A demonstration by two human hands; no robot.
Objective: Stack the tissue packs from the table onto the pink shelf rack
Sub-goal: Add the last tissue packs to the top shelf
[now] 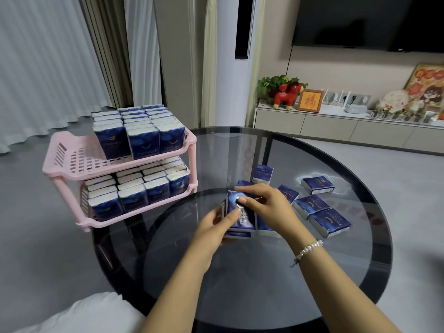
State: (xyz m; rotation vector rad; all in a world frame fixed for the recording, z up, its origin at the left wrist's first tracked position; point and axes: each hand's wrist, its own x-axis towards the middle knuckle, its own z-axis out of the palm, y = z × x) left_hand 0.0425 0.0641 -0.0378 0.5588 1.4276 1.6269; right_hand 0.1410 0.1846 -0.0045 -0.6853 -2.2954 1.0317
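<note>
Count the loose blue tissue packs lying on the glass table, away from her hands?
5: one upright, one far right, two stacked near right, one beside the right hand. Others may hide under hands.

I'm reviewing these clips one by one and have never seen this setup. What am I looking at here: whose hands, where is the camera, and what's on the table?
There is no machine here. One camera worn on a person's head looks forward and down at their two bare hands. The left hand and the right hand together grip a small bundle of blue tissue packs just above a round dark glass table. More loose packs lie flat on the glass to the right, and one pack stands upright behind the hands. To the left stands the pink shelf rack: its lower tier looks full, while the upper tier has bare space at its left end.
</note>
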